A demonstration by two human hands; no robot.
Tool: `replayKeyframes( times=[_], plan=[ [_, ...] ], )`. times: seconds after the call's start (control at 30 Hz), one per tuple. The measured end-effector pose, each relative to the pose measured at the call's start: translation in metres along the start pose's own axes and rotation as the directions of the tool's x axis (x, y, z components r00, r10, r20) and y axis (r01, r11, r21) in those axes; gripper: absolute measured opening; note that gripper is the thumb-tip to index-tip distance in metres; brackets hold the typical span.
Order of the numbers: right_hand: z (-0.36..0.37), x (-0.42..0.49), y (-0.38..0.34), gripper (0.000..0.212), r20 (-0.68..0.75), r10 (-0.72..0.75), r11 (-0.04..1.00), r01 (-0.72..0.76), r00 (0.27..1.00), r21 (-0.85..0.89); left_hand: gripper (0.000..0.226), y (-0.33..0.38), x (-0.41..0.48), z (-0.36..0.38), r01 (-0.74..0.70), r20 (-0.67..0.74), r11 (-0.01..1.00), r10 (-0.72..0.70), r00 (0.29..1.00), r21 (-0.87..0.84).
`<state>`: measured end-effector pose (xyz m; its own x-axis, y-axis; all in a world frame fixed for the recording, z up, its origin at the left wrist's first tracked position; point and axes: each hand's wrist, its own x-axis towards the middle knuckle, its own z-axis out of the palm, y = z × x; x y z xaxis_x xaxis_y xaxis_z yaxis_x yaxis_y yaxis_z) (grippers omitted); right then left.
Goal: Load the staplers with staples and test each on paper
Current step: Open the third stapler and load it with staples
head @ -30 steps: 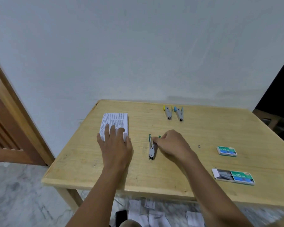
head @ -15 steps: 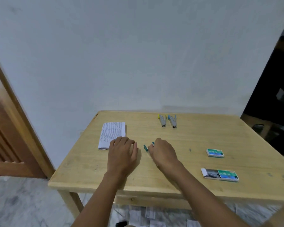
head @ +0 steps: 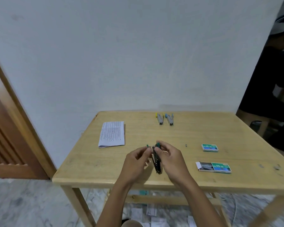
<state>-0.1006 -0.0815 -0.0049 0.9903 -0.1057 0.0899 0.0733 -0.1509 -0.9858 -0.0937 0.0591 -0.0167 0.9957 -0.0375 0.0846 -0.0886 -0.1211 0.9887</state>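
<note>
A small green-tipped metal stapler [head: 156,163] is held above the wooden table [head: 179,135], between both hands. My right hand [head: 171,158] grips its upper end. My left hand [head: 135,162] pinches a green part at its top. Two more staplers lie at the table's back: one with a yellow end [head: 159,118], one with a blue end [head: 169,119]. A folded printed paper [head: 112,134] lies at the back left. An open staple box [head: 213,167] shows staples inside; a closed box [head: 209,147] lies behind it.
Loose staple bits [head: 276,167] lie near the table's right edge, and one small piece [head: 186,145] sits mid-table. A wooden door [head: 8,128] stands at left. A person [head: 275,76] sits at the far right. Paper scraps [head: 147,213] litter the marble floor under the table.
My left hand left the paper and joined my right hand at the green stapler. The stapler went from lying on the table to being held up between both hands.
</note>
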Motion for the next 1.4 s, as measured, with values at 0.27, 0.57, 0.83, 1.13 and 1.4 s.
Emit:
replayKeyframes(
  times=[0.27, 0.57, 0.83, 1.13, 1.4],
  plan=[
    [0.001, -0.004, 0.002, 0.031, 0.021, 0.008, 0.996, -0.009, 1.000, 0.088, 0.019, 0.002, -0.005, -0.008, -0.063, 0.123, 0.992, 0.076, 0.990, -0.112],
    [-0.006, -0.009, 0.005, 0.025, 0.047, -0.029, 0.998, 0.026, 0.998, 0.059, 0.006, -0.008, -0.001, -0.009, -0.037, 0.157, 0.985, 0.065, 0.985, -0.170],
    [-0.003, -0.015, 0.007, 0.021, -0.012, -0.054, 0.998, 0.055, 0.998, 0.035, 0.014, -0.011, 0.000, -0.007, -0.043, 0.176, 0.982, 0.077, 0.981, -0.184],
    [0.019, -0.025, 0.015, 0.019, -0.210, -0.033, 0.978, 0.075, 0.977, 0.194, 0.018, -0.010, 0.001, -0.006, -0.012, 0.182, 0.980, 0.049, 0.982, -0.197],
    [0.029, -0.028, 0.020, 0.019, -0.271, 0.028, 0.958, 0.051, 0.962, 0.282, 0.019, -0.009, 0.001, -0.006, 0.005, 0.214, 0.980, 0.039, 0.976, -0.200]
  ],
)
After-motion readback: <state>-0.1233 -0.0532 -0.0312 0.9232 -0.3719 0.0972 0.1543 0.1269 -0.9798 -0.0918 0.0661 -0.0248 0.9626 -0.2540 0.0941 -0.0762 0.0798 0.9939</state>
